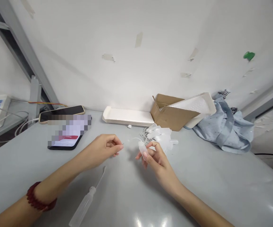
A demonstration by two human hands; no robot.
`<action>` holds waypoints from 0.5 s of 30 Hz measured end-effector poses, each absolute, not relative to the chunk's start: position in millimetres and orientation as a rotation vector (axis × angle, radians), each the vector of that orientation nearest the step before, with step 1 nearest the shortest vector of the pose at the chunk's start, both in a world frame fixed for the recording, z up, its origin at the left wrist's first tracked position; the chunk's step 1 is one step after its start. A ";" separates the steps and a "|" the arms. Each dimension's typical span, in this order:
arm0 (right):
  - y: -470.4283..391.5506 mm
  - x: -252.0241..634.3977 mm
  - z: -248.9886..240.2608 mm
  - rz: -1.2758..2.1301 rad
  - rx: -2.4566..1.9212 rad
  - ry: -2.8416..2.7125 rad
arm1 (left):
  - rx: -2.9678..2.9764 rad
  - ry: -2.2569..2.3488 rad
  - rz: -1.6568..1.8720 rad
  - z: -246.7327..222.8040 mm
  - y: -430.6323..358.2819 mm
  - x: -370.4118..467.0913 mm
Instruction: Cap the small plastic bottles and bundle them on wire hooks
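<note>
My right hand pinches a small translucent white plastic piece between thumb and fingers. From its top a thin pale strand curves toward the left. My left hand is closed in a pinch, with a tiny dark tip at the fingertips that is too small to name. Just behind my right hand lies a pile of similar translucent pieces with thin grey cords. In front of my left forearm rests a clear bottle-shaped handle with a thin bent stem.
Two phones, one black-edged and one pale-edged, lie at the left. Against the wall are a long white tray, an open cardboard box and a light blue cloth bag. A small white bit sits before the tray.
</note>
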State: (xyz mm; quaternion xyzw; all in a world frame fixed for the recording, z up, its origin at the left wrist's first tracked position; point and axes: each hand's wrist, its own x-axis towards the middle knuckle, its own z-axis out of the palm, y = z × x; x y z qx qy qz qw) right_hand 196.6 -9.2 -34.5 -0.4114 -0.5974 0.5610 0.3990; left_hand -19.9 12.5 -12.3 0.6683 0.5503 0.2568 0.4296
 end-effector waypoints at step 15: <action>-14.1 190.6 -44.2 1.587 -0.909 -1.604 | 1.028 0.946 1.033 -22.8 -0.2 5.0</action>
